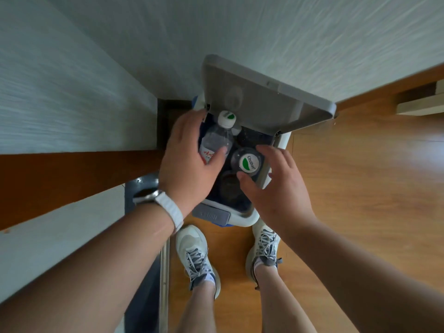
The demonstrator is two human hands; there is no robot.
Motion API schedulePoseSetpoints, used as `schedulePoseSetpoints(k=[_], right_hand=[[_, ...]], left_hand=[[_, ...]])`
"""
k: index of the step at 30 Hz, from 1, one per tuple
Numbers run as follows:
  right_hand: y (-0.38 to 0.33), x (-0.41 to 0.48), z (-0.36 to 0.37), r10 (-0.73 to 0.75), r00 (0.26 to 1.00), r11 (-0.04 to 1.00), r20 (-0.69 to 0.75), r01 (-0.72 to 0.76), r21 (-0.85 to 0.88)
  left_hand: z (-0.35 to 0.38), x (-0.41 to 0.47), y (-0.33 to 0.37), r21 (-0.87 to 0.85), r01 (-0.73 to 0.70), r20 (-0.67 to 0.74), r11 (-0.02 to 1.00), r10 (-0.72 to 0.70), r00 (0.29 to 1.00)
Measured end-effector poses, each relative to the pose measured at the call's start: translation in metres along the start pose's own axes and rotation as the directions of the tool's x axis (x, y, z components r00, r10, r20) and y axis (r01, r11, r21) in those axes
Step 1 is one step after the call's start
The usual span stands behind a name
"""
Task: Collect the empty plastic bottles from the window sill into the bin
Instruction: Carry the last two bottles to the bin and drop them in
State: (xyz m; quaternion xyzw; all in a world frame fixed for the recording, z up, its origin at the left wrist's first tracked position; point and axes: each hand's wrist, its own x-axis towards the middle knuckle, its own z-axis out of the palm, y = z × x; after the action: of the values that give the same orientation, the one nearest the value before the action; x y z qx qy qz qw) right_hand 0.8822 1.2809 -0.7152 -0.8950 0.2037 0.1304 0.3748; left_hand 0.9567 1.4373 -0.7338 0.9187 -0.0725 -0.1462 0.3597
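Wood floor [360,179], pale wall [264,32] far; bin [242,218] lid [264,102] up; left hand [189,159] grips bottle [216,140]; right hand [276,186] fingers loosely spread around second bottle [247,162].

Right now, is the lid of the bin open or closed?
Open. The grey lid stands tilted up against the wall, and the bin interior shows below it, with two bottles over the opening.
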Motion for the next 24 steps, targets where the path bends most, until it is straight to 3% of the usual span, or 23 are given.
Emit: schedulePoseSetpoints(k=[3, 6, 11, 15, 19, 24], right_hand=[[0.002, 0.013, 0.006, -0.086, 0.996, 0.989, 0.036, 0.089, -0.116], [0.007, 0.025, 0.011, -0.145, 0.987, 0.965, 0.063, 0.155, -0.212], [0.005, 0.04, 0.01, -0.067, 0.985, 0.927, 0.156, 0.119, -0.354], [-0.002, 0.034, 0.001, 0.002, 0.971, 0.953, 0.239, 0.07, -0.296], [-0.012, 0.012, -0.026, 0.024, 0.998, 0.988, 0.062, -0.014, -0.152], [-0.031, 0.002, -0.071, 0.065, 0.968, 0.992, -0.244, -0.035, 0.124]], left_hand=[[0.012, 0.014, -0.002, 0.169, -0.168, 0.161, 0.971, 0.141, 0.977], [0.025, 0.01, -0.009, 0.282, -0.255, 0.253, 0.925, 0.185, 0.95], [0.027, 0.011, -0.006, 0.267, -0.24, 0.228, 0.933, 0.181, 0.957], [0.007, 0.011, 0.008, 0.22, -0.246, 0.126, 0.944, 0.223, 0.967], [-0.03, 0.013, 0.031, 0.164, -0.289, -0.099, 0.943, 0.307, 0.947], [-0.065, 0.021, 0.065, 0.146, -0.364, -0.204, 0.92, 0.388, 0.899]])
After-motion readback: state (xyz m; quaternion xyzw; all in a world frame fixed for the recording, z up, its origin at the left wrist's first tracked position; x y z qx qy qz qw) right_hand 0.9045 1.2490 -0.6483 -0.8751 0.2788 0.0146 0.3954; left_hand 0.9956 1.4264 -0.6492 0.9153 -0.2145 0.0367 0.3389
